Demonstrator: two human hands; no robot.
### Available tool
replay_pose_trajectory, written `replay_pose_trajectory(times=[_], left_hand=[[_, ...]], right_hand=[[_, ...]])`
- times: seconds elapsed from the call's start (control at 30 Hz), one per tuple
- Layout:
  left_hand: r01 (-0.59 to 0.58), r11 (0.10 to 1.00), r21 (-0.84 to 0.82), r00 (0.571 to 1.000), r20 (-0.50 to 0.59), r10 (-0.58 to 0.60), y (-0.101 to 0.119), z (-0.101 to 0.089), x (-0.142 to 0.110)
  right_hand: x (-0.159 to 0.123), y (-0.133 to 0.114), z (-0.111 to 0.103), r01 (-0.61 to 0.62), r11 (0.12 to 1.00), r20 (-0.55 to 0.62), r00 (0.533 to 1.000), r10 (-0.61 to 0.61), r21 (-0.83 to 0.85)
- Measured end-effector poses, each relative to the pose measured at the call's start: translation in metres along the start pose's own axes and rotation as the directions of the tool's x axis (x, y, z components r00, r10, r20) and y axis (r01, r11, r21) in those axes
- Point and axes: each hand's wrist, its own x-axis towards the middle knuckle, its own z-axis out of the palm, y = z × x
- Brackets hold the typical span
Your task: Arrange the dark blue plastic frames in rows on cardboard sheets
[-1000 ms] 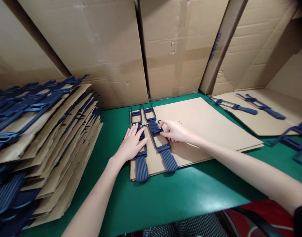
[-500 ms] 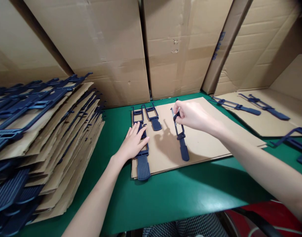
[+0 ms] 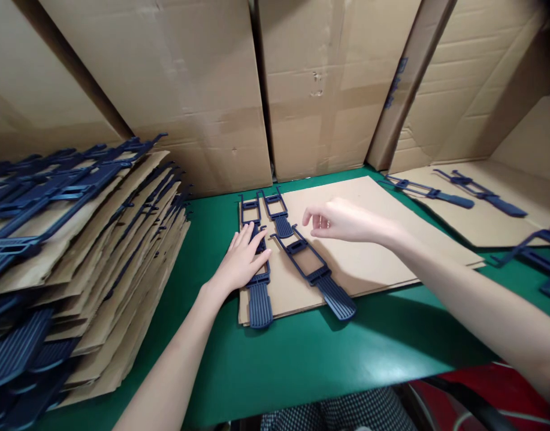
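Note:
On the cardboard sheet, my left hand lies with fingers spread over a dark blue plastic frame with a ribbed paddle end. My right hand hovers over the sheet, fingers loosely bent and apart, with nothing in them. Just in front and to its left, a second blue plastic frame lies slanted, its ribbed end sticking out past the sheet's near edge. Behind my left hand are more such frames, one partly covered and one beside it.
To the left rises a tall stack of cardboard sheets layered with blue frames. On the right, further blue frames rest on another cardboard piece, and one on the green table. Large cardboard boxes stand along the back.
My right hand has let go of the blue plastic frame it held upright. That frame now lies slanted on the cardboard, nearer my left hand. My left hand has stayed in place.

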Motion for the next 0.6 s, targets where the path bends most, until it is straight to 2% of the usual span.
replay_pose_trajectory(times=[0.1, 0.2, 0.37, 0.6], left_hand=[[-0.007, 1.000, 0.003, 1.000, -0.008, 0.007, 0.000, 0.001, 0.000], [-0.013, 1.000, 0.006, 1.000, -0.011, 0.013, 0.000, 0.001, 0.001], [-0.004, 1.000, 0.011, 1.000, 0.006, 0.004, 0.001, 0.000, 0.000], [0.003, 1.000, 0.018, 1.000, 0.007, -0.003, 0.001, -0.001, 0.001]], right_hand=[[0.003, 0.002, 0.011, 0.038, 0.999, 0.100, 0.994, -0.038, -0.001], [0.007, 0.003, 0.026, 0.073, 0.995, 0.119, 0.991, -0.065, -0.065], [0.015, 0.012, 0.048, 0.073, 0.996, 0.020, 0.997, -0.072, -0.041], [0.018, 0.015, 0.065, -0.009, 0.999, -0.112, 0.994, 0.015, 0.051]])
